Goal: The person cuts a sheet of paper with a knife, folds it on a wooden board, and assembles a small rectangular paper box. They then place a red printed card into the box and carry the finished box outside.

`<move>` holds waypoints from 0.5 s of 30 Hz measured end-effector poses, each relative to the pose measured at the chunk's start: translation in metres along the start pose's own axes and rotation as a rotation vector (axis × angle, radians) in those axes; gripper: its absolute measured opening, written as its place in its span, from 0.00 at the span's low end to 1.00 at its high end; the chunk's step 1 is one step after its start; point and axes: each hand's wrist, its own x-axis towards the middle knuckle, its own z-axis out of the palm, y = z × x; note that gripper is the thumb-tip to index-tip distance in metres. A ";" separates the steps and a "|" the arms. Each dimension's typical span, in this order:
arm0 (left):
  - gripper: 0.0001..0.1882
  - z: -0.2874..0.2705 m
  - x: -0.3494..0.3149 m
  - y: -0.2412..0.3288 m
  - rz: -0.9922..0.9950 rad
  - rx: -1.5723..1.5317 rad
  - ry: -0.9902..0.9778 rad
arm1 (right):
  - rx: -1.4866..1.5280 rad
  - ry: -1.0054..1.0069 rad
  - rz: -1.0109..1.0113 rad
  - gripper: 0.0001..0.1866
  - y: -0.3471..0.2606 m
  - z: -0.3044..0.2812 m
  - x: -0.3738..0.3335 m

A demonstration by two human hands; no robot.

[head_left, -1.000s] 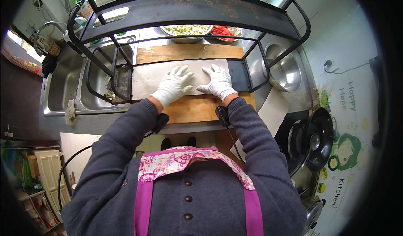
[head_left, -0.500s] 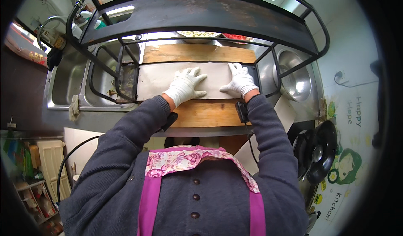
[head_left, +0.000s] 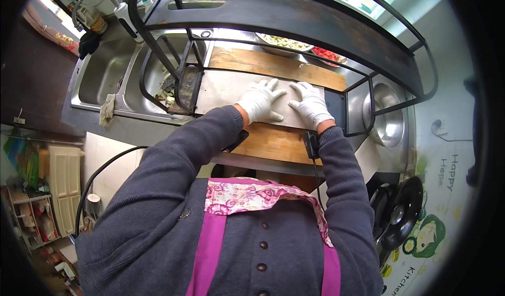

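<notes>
Both my hands wear thin white gloves and lie on a pale, flat sheet [head_left: 221,93], which rests on the lower shelf of a black metal rack [head_left: 294,19]. My left hand [head_left: 261,102] presses near the sheet's middle, fingers spread. Close to its right end, my right hand [head_left: 311,105] lies with fingers outstretched and thumb toward the left hand. A strip of dark shelf [head_left: 336,106] shows beyond the sheet's right end. Whether the sheet is card or something stiffer, I cannot tell. Wooden board [head_left: 273,143] shows in front of and behind the lower shelf.
A double steel sink [head_left: 105,75] with a tap is on the left, a cloth [head_left: 107,111] over its front edge. Behind the rack are bowls of pale chopped food [head_left: 284,42] and red pieces [head_left: 327,55]. On the right are a steel basin [head_left: 388,114] and black pans [head_left: 402,206].
The view has turned, shifting the scene rightward and tilting it. My right hand has come nearer to my left, and more dark shelf shows at the sheet's right end.
</notes>
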 end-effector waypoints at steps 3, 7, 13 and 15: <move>0.46 -0.002 -0.019 -0.018 0.027 -0.139 0.056 | -0.018 0.043 0.044 0.40 0.024 -0.005 -0.015; 0.47 -0.008 -0.049 -0.053 -0.081 -0.110 0.057 | -0.041 -0.085 0.002 0.55 0.054 -0.014 -0.026; 0.50 -0.004 -0.051 -0.064 -0.100 -0.039 0.038 | -0.074 -0.162 0.030 0.61 0.057 -0.018 -0.033; 0.50 -0.004 -0.051 -0.063 -0.094 -0.048 0.031 | -0.104 -0.126 0.045 0.61 0.049 -0.020 -0.037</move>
